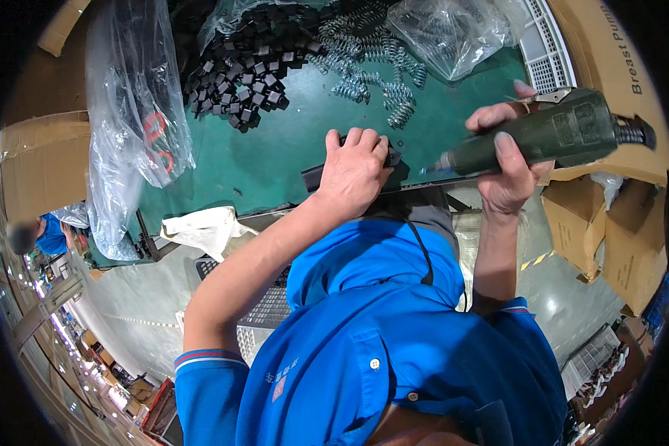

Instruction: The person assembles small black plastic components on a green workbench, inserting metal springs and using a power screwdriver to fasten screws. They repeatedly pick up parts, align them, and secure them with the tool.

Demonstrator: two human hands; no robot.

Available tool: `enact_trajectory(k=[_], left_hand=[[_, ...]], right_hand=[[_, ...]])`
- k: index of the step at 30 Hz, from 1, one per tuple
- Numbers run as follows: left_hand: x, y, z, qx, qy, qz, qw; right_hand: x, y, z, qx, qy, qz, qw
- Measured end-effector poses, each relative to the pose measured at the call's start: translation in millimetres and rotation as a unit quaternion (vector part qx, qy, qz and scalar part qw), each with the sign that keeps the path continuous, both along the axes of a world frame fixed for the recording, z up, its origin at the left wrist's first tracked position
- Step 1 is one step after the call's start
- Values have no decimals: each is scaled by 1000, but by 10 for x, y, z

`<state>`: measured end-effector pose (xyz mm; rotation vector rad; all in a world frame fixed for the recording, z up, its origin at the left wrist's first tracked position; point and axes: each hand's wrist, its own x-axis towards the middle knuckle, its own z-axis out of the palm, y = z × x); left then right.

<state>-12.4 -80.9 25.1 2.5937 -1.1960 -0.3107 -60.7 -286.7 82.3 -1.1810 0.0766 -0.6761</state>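
Green matting covers the workbench [275, 160], and it fills the upper middle of the view, curving away toward the rim. Over on the left of it hangs a big clear plastic bag [130, 111], crumpled, with red marks showing through, draped past the bench edge. Brown cardboard boxes [609, 223] stack up on the right side, and another carton [41, 160] sits at the far left. Up at the back we've got a heap of small black square parts [238, 78], spilling out of their own bag, and just beside them a tangle of metal coil springs [372, 67], with a second clear bag [453, 30] lying near those. A pale cloth [201, 227] rests at the bench's near edge. Now to the action: the right hand [509, 160] is wrapped fully around a dark green power screwdriver [550, 134], fingers closed over the barrel, thumb on top, the tool lying nearly level with its tip pointing left toward the other hand. The left hand [353, 175] is pressed down, fingers curled over a flat black piece [390, 157] at the front edge of the bench, gripping it from above; most of that piece is hidden under the palm. The driver's tip sits just beside that black piece, though whether it touches I cannot tell.
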Motion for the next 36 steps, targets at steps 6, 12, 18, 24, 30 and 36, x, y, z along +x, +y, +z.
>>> enact_trajectory(k=[6, 12, 18, 24, 30, 36], left_hand=[[5, -41, 29, 16, 5, 1, 1000], [-19, -129, 66, 85, -20, -16, 996], [-33, -110, 13, 67, -40, -14, 997], [-23, -110, 27, 67, -27, -15, 997], [-16, -111, 30, 56, -21, -15, 998], [-38, -97, -51, 0, -76, -5, 997]], right_hand=[[170, 212, 51, -27, -23, 33, 999], [265, 344, 24, -3, -35, 48, 998], [290, 375, 2, -22, -33, 42, 998], [285, 410, 6, -65, 4, 37, 997], [271, 421, -30, -130, 23, 46, 990], [230, 395, -165, -195, -1, 132, 972]])
